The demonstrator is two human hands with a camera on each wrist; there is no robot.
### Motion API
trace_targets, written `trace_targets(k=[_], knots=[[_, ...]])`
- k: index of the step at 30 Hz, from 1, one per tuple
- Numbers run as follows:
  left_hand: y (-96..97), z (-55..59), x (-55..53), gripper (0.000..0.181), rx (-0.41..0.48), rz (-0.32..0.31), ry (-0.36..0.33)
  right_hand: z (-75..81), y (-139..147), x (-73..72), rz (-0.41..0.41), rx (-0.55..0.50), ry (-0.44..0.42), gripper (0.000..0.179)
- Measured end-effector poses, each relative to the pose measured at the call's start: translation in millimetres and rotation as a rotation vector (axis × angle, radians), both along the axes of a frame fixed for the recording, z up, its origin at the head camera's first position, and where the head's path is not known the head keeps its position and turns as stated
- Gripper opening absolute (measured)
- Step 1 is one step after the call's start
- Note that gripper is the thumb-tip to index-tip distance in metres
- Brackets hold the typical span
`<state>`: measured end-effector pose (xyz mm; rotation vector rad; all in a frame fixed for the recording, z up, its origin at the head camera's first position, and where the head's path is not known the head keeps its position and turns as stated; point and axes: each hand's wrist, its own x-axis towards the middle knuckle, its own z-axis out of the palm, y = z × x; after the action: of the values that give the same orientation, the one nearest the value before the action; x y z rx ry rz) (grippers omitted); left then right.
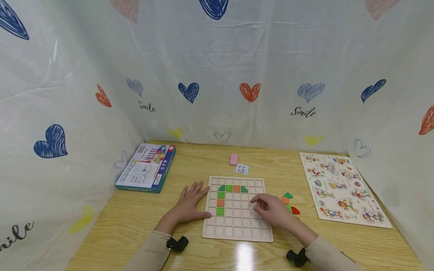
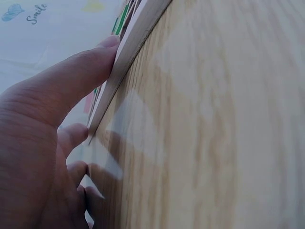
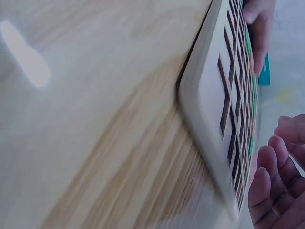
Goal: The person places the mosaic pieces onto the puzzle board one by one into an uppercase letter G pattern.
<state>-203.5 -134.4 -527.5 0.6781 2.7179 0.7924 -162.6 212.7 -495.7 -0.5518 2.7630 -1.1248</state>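
A pale wooden grid board lies on the table. Green and orange squares run down a column at its upper left, and a row extends right from the column's top, with a dark green rounded piece at each end of that row. My left hand has its fingers spread along the board's left side; in the left wrist view the thumb touches the board's edge. Over the board's right side hovers my right hand, fingers loosely bent. No piece shows between the right fingertips in the right wrist view.
Loose green, orange and red pieces lie right of the board, partly behind my right hand. Beyond the board are a pink block and a small printed card. A box sits back left, a picture board right.
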Motion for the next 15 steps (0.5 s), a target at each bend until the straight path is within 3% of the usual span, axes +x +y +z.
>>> trace_targets(k=[15], knots=[[0.3,1.2,1.0,0.098,-0.009,0.008,-0.008,-2.7,101.4,18.7,-0.244,0.068,-0.003,0.021]])
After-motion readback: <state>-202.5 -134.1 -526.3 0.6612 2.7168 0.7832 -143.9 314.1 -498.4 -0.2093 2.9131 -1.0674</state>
